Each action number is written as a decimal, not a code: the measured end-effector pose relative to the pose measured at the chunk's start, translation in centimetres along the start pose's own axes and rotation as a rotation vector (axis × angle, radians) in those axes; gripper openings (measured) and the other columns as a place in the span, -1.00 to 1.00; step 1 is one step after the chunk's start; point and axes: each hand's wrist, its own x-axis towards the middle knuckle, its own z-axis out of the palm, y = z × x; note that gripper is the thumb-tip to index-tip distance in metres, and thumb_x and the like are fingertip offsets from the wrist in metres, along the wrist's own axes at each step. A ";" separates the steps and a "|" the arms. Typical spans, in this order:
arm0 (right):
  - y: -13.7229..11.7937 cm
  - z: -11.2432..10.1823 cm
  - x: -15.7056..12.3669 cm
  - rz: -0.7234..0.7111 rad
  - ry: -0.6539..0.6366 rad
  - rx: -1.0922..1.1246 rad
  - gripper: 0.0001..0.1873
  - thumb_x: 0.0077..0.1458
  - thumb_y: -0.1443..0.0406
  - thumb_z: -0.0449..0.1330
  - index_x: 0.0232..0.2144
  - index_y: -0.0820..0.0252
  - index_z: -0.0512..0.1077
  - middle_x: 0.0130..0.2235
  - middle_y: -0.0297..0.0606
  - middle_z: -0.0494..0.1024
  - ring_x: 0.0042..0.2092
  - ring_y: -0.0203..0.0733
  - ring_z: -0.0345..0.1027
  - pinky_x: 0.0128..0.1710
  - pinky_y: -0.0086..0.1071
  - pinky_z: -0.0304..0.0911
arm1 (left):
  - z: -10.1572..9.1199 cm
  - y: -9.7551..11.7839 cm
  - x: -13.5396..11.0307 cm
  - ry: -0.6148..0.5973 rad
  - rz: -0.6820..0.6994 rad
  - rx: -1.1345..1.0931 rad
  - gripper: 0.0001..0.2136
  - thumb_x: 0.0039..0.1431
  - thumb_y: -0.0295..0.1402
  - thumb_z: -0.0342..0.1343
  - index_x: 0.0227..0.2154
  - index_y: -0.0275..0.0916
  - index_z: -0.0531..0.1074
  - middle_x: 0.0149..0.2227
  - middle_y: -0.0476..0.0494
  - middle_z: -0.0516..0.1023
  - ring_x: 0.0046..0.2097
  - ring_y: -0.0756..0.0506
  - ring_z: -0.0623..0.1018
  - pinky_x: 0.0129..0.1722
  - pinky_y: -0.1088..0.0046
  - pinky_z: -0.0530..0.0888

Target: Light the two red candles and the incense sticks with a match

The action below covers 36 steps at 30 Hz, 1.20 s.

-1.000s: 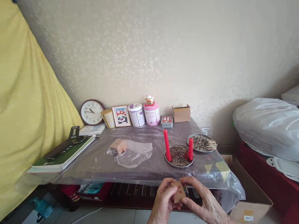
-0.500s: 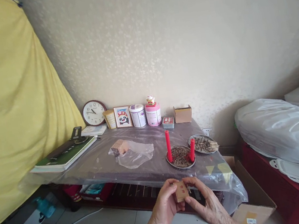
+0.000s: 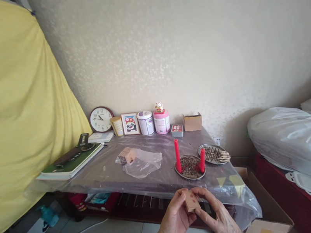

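Observation:
My left hand [image 3: 174,218] and my right hand [image 3: 218,216] are together low in the view, in front of the table. Between their fingers sits a small brown matchbox [image 3: 191,201] with red print; both hands grip it. Beyond them, on a low table [image 3: 105,171] covered with clear plastic, a round metal plate [image 3: 190,168] carries two upright red candles, a tall one [image 3: 177,155] and a shorter one [image 3: 202,160].
A second plate with several sticks [image 3: 214,154] lies right of the candles. A plastic bag with small boxes [image 3: 139,160], books [image 3: 71,163], a clock [image 3: 101,119], tins and a cardboard box [image 3: 192,122] are on the table. A yellow cloth [image 3: 10,116] hangs left; a white bag [image 3: 295,141] lies right.
The view has tilted up slightly, so the hands and table sit lower in frame. Both hands keep hold of the matchbox, which has turned a little between the fingers.

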 end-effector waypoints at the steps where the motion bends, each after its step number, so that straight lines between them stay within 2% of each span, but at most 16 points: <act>1: 0.0 0.0 0.0 0.007 0.000 -0.002 -0.63 0.09 0.21 0.15 -0.02 0.07 0.31 -0.03 -0.21 0.48 0.04 -0.02 0.33 0.05 -0.16 0.24 | 0.0 0.0 0.0 -0.006 0.004 0.002 -0.85 0.17 -0.30 0.09 -0.23 -0.20 0.34 -0.27 -0.10 0.49 -0.36 0.03 0.46 -0.37 0.53 0.35; 6: 0.3 0.3 0.2 0.010 0.025 -0.010 -0.62 0.09 0.19 0.16 -0.02 0.09 0.32 -0.02 -0.18 0.49 0.04 0.00 0.34 0.06 -0.15 0.25 | 0.2 -0.2 0.1 -0.019 0.033 0.021 -0.83 0.17 -0.29 0.08 -0.19 -0.19 0.34 -0.26 -0.10 0.50 -0.35 0.04 0.46 -0.36 0.53 0.35; 11: 0.9 0.1 0.5 0.041 0.090 -0.027 -0.61 0.08 0.12 0.17 -0.06 0.12 0.35 -0.06 -0.15 0.53 0.01 0.00 0.39 0.02 -0.20 0.30 | 0.2 -0.2 0.5 0.066 0.141 0.271 -0.75 0.14 -0.19 0.08 -0.16 -0.20 0.36 -0.31 -0.10 0.51 -0.34 -0.04 0.50 -0.39 0.48 0.36; 15: 1.4 -0.2 0.7 0.103 0.137 -0.042 -0.58 0.07 0.06 0.15 -0.07 0.14 0.37 -0.05 -0.13 0.53 0.01 0.02 0.39 0.01 -0.18 0.31 | 0.0 0.2 0.4 0.083 0.275 0.489 -0.65 0.10 -0.21 0.14 -0.05 -0.19 0.36 -0.08 -0.21 0.50 -0.10 -0.16 0.49 -0.16 0.34 0.38; 18: 1.6 -0.2 0.9 0.108 0.129 -0.042 -0.58 0.06 0.06 0.16 -0.08 0.15 0.38 -0.06 -0.13 0.54 0.00 0.02 0.40 0.01 -0.20 0.31 | 0.1 0.5 0.2 0.032 0.294 0.597 -0.60 0.09 -0.23 0.15 0.00 -0.17 0.35 0.03 -0.22 0.46 -0.03 -0.19 0.46 -0.04 0.28 0.33; 21: 1.3 -0.1 1.0 0.081 0.105 -0.038 -0.63 0.08 0.09 0.16 -0.10 0.12 0.40 -0.08 -0.17 0.55 -0.01 -0.01 0.41 0.00 -0.25 0.31 | 0.4 0.8 0.1 -0.008 0.304 0.615 -0.62 0.08 -0.25 0.18 -0.03 -0.19 0.38 0.01 -0.23 0.49 0.00 -0.20 0.45 -0.03 0.29 0.32; 29: 1.8 0.0 0.9 0.084 0.112 -0.021 -0.65 0.09 0.11 0.16 -0.10 0.10 0.40 -0.06 -0.19 0.54 0.01 -0.02 0.39 0.00 -0.27 0.31 | 0.4 1.0 0.2 -0.012 0.305 0.664 -0.63 0.08 -0.27 0.18 -0.04 -0.25 0.37 -0.13 -0.26 0.57 -0.07 -0.19 0.49 -0.06 0.28 0.36; 36: 2.0 -0.1 0.8 0.087 0.101 -0.017 -0.66 0.11 0.11 0.15 -0.08 0.08 0.36 -0.06 -0.21 0.53 0.01 -0.05 0.38 0.01 -0.29 0.29 | -0.1 0.6 0.5 -0.019 0.403 0.720 -0.70 0.07 -0.29 0.18 -0.11 -0.18 0.42 -0.08 -0.20 0.43 -0.07 -0.19 0.48 -0.09 0.28 0.42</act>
